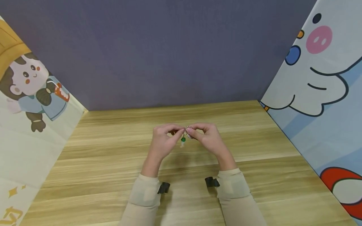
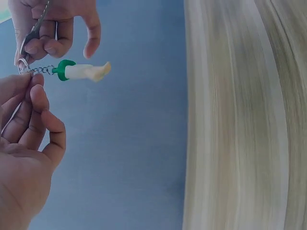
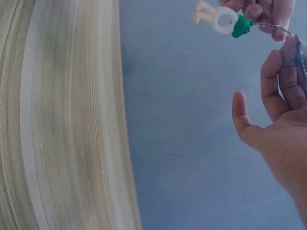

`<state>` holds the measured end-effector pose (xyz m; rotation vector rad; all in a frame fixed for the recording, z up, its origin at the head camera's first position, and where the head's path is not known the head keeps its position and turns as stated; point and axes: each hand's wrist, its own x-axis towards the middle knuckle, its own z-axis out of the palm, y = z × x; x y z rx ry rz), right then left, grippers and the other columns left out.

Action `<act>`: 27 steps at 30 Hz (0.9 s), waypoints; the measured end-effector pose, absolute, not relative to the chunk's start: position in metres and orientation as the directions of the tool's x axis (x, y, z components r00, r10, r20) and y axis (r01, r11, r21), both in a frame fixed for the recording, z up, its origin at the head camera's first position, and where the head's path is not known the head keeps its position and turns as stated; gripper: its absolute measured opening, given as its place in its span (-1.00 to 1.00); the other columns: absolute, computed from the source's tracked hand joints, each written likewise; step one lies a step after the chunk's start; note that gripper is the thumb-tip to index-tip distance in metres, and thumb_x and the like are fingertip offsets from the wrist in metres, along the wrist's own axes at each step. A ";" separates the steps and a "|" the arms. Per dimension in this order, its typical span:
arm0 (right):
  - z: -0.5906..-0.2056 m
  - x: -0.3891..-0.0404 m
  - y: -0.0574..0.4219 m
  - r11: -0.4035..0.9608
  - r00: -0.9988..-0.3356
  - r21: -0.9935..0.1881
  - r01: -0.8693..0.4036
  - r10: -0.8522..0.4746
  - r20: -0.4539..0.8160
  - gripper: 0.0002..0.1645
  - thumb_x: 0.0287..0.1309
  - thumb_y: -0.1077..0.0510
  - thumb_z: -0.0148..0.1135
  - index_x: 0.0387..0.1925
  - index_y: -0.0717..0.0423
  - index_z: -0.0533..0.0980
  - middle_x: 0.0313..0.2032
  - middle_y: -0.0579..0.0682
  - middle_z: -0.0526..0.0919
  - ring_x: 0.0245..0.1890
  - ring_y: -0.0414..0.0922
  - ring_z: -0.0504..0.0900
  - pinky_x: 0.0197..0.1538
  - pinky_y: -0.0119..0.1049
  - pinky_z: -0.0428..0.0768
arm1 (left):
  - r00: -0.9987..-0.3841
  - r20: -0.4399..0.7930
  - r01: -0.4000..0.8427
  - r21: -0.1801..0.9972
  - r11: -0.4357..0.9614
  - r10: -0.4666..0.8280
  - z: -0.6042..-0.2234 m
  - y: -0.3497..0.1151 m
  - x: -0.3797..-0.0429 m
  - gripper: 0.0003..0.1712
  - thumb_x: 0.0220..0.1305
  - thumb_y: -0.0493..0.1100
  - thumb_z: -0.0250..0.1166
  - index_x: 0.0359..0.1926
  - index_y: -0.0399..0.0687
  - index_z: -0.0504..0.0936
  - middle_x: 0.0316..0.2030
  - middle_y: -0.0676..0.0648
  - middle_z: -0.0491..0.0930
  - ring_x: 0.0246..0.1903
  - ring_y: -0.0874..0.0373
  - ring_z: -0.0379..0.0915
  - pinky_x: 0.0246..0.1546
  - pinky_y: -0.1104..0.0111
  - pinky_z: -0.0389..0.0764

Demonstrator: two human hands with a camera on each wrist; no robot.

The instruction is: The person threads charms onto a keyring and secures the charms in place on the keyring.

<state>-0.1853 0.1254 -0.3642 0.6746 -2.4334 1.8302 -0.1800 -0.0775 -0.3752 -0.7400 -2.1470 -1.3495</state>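
Cropped sleeves [image 1: 142, 196], half-hidden key ring [image 2: 22, 66]

Left forearm [image 1: 142, 197] and right forearm [image 1: 237, 196] angled inward, left hand [image 1: 163, 139] and right hand [image 1: 211, 138] raised and nearly meeting, fingers [image 1: 173, 127] of both pinching against the thumbs [image 1: 176, 136], right little finger [image 3: 240, 108] spread apart

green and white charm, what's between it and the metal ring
A small metal chain links the green and white charm to the metal ring; the left wrist view shows this.
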 end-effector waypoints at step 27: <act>-0.364 -0.183 0.131 0.182 -0.880 -0.912 -0.367 -0.385 0.277 -0.79 0.47 0.20 0.32 -0.13 0.27 0.77 -0.19 0.33 0.78 -0.30 -0.21 0.66 -0.17 -0.33 0.69 | -0.498 0.794 0.753 0.196 0.628 0.349 -0.361 -0.078 -0.169 -0.93 0.28 -0.30 0.53 -0.21 -0.11 0.87 -0.23 -0.07 0.85 -0.22 0.03 0.78 -0.16 0.19 0.76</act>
